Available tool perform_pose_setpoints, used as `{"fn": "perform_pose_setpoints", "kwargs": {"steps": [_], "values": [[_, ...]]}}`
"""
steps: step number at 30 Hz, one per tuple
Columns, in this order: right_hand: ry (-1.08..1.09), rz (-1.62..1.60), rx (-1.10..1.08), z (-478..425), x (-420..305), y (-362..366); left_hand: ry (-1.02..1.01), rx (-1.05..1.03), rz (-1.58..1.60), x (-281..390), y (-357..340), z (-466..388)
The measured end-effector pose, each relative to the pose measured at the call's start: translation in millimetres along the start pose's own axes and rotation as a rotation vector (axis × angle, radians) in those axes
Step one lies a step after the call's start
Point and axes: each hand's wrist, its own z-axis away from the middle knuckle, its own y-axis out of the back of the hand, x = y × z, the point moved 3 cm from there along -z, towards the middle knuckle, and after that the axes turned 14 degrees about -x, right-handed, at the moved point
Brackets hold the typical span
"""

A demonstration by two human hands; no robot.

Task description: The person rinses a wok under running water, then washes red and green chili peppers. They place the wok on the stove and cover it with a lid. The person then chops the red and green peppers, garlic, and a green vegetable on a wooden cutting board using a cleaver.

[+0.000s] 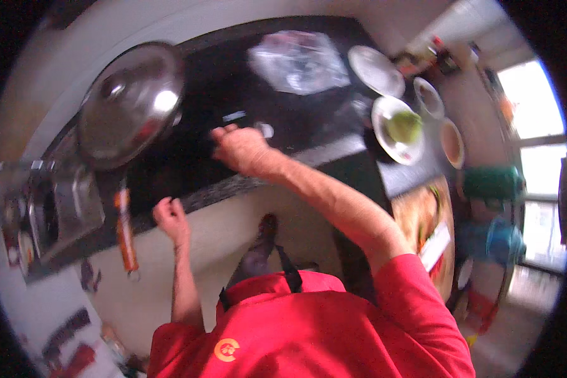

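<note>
My right hand (243, 149) reaches over the black cooktop surface (208, 90), its fingers curled down and blurred. Its fingertips are near a small white marking (234, 115) and a round pale spot (265, 130); whether they touch or hold anything is hidden. At the front edge of the counter my left hand (172, 221) hovers with loosely bent fingers and nothing visible in them. Just left of it an orange-brown handle (126, 236) with a metal end ring sticks out from the cookware under a large domed metal lid (134, 101).
A crumpled clear plastic bag (300, 64) lies at the back. To the right stand several plates and bowls, one plate (387, 146) holding a green vegetable (405, 126). Beyond my right elbow are a wooden cutting board (408, 208) and a cleaver-like blade (434, 245). Metal containers (75, 198) stand at left.
</note>
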Motion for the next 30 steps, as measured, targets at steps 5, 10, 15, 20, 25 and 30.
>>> {"fn": "perform_pose_setpoints", "kwargs": {"steps": [5,10,15,20,25,30], "values": [[-0.041,-0.444,0.19,140,29,-21,0.041,-0.122,0.051,-13,5,11],[-0.726,-0.699,0.709,380,80,-44,-0.096,-0.536,0.174,47,-36,51],[-1.514,-0.291,0.841,586,110,-100,-0.458,-0.943,0.342,250,-118,103],[-1.593,-0.668,0.575,606,125,-131,-0.972,-1.079,0.509,420,-186,169],[-1.382,-0.855,0.815,622,146,-151,-1.205,-1.081,0.483,493,-231,227],[-0.89,-1.493,1.101,647,157,-145,-1.241,-0.996,0.401,503,-249,252]]}}
